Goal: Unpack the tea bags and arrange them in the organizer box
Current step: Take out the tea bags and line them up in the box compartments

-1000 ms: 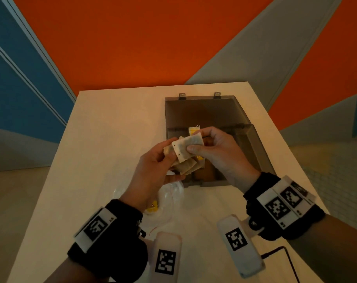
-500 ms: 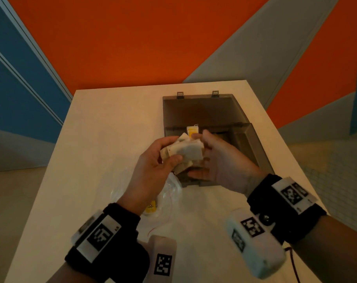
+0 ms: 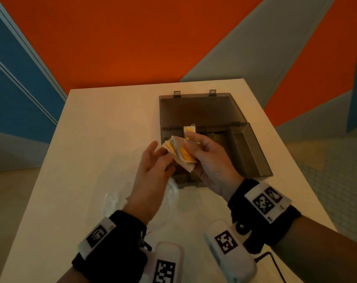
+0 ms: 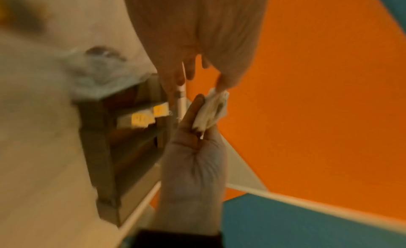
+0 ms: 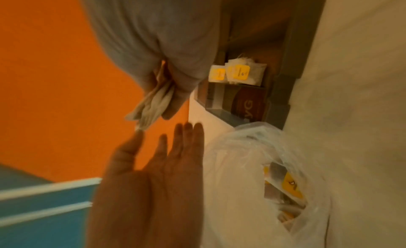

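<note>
My right hand (image 3: 190, 146) grips a fanned stack of tea bags (image 3: 179, 154) with yellow tags, just above the near left part of the grey organizer box (image 3: 249, 152). In the right wrist view this stack (image 5: 153, 104) hangs from my right fingers. My left hand (image 3: 161, 154) is beside it with straight fingers, and only its thumb tip (image 5: 140, 131) touches the stack's corner. Two or three tea bags (image 3: 189, 129) stand upright in a box compartment, also seen as tagged bags (image 5: 239, 72). The box lid lies open toward the far side.
A clear plastic bag (image 3: 116, 199) lies crumpled on the white table (image 3: 87, 139) under my left wrist; more tea bags (image 5: 287, 185) sit inside it. A black cable (image 3: 271, 260) runs by my right wrist. The table's right edge is near the box.
The stack was held by both hands. Now my right hand alone holds it, turned so the yellow tags show, and my left hand has let go and straightened its fingers.
</note>
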The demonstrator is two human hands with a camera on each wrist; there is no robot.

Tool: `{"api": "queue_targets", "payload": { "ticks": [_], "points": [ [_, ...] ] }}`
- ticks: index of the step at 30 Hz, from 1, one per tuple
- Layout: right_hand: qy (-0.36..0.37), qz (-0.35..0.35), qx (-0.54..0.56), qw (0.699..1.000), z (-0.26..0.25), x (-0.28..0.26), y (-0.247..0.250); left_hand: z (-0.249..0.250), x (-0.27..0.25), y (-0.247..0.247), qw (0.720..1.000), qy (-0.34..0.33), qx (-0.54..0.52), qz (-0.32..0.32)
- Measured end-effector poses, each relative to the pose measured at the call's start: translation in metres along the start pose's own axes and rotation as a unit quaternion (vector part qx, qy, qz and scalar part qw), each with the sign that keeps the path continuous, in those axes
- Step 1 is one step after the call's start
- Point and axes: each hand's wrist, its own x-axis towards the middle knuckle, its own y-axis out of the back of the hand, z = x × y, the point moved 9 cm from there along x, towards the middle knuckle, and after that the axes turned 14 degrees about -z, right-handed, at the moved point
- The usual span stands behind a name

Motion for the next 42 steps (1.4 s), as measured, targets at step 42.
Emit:
{"api": "queue_targets", "payload": {
  "ticks": [42],
  "points": [
    [-0.01,-0.036,-0.056,0.998,-0.025,0.007,0.012,-0.015,0.019,0.017,0.975,0.047,-0.217,0.004]
  ]
}}
